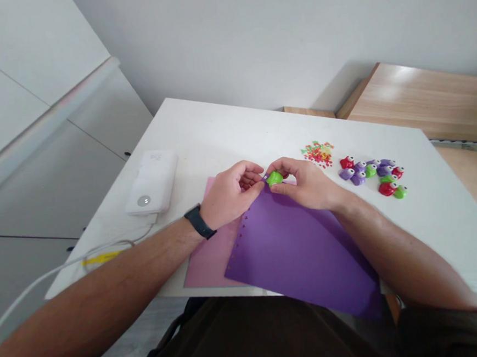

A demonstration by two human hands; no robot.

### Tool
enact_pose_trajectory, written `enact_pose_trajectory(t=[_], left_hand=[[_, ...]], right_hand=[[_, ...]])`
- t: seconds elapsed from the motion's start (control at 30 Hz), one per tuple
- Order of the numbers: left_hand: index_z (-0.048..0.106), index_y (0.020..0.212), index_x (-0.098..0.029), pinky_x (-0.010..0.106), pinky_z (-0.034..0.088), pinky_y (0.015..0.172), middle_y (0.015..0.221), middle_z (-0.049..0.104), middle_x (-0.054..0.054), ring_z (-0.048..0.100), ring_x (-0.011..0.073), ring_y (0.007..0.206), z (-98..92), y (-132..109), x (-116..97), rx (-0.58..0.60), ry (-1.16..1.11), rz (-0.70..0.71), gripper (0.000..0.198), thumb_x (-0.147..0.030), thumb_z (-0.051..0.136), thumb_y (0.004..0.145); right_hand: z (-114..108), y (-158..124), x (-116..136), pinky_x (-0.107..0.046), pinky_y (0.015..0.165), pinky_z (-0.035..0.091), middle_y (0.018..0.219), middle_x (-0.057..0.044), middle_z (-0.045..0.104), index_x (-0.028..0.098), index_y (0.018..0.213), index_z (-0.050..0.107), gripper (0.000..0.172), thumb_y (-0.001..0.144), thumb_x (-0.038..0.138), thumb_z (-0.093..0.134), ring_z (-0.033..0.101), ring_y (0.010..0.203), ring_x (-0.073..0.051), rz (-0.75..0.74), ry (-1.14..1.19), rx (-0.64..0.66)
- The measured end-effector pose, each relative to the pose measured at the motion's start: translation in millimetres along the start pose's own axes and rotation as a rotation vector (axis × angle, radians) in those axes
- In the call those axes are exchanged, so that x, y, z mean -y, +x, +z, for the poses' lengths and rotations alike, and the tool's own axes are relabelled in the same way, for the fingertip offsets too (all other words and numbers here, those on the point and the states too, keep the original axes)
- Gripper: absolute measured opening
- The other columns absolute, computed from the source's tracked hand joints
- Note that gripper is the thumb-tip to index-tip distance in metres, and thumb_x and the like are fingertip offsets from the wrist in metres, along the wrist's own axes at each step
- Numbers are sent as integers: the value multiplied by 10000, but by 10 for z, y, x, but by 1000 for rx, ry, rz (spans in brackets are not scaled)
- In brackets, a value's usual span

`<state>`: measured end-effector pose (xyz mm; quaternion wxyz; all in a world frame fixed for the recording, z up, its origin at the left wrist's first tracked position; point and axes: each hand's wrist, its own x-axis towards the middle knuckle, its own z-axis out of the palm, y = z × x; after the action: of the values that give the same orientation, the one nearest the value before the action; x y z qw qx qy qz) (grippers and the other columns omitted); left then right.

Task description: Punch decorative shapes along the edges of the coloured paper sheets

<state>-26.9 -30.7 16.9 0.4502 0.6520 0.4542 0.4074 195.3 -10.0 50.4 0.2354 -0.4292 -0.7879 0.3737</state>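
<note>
A purple sheet (302,250) with a row of small punched shapes along its left edge lies tilted over a pink sheet (211,257). My left hand (235,192) pinches the purple sheet's upper corner between thumb and fingers. Close beside it, my right hand (300,182) holds a small green punch (275,179) at that same corner, thumb below and fingers above. The punch's underside and the sheet's edge inside it are hidden.
Tiny coloured cut-outs (319,153) are scattered beyond my right hand. Farther right sit several red, purple and green punches (370,171). A white power bank (153,182) with a cable (143,232) is at left on the white table (218,125).
</note>
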Motion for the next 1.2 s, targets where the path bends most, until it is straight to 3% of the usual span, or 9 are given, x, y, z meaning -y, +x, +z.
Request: enact_pose_trajectory(t=[0.33, 0.5, 0.6, 0.8, 1.2], left_hand=[[670, 1163, -192, 305, 607, 793, 999, 776, 54, 735, 166, 860, -10, -4, -10, 28, -2, 9, 328, -413, 742, 931], [667, 1217, -185, 329, 613, 819, 1063, 785, 65, 739, 187, 893, -15, -23, -31, 129, 5, 21, 546, -535, 844, 838], [683, 1251, -184, 337, 611, 830, 1078, 790, 64, 745, 195, 904, -23, -22, -38, 130, 77, 16, 619, -569, 865, 802], [718, 1231, -196, 298, 594, 717, 988, 792, 37, 732, 172, 791, -36, -18, -36, 151, 125, -19, 571, -597, 819, 837], [735, 1090, -167, 279, 616, 767, 948, 805, 42, 757, 164, 825, -57, -13, -49, 100, 75, -26, 281, -378, 741, 905]], right_hand=[[35, -3, 26, -364, 870, 508, 953, -9, 767, 224, 1085, 708, 212, 874, 226, 732, 670, 898, -207, 9, -23, -10], [41, -5, 5, -346, 863, 503, 954, -7, 757, 213, 1103, 706, 246, 863, 165, 684, 655, 887, -192, -23, -31, -21], [42, -9, 21, -323, 850, 495, 956, -1, 756, 208, 1101, 711, 269, 845, 135, 670, 650, 884, -180, -20, -50, -17], [41, -18, 76, -303, 836, 489, 935, 4, 746, 202, 1095, 711, 274, 839, 114, 667, 642, 871, -172, -17, -69, -7], [12, -9, 39, -322, 847, 488, 927, -4, 756, 197, 1080, 716, 215, 866, 217, 729, 647, 879, -181, 17, -43, 0]])
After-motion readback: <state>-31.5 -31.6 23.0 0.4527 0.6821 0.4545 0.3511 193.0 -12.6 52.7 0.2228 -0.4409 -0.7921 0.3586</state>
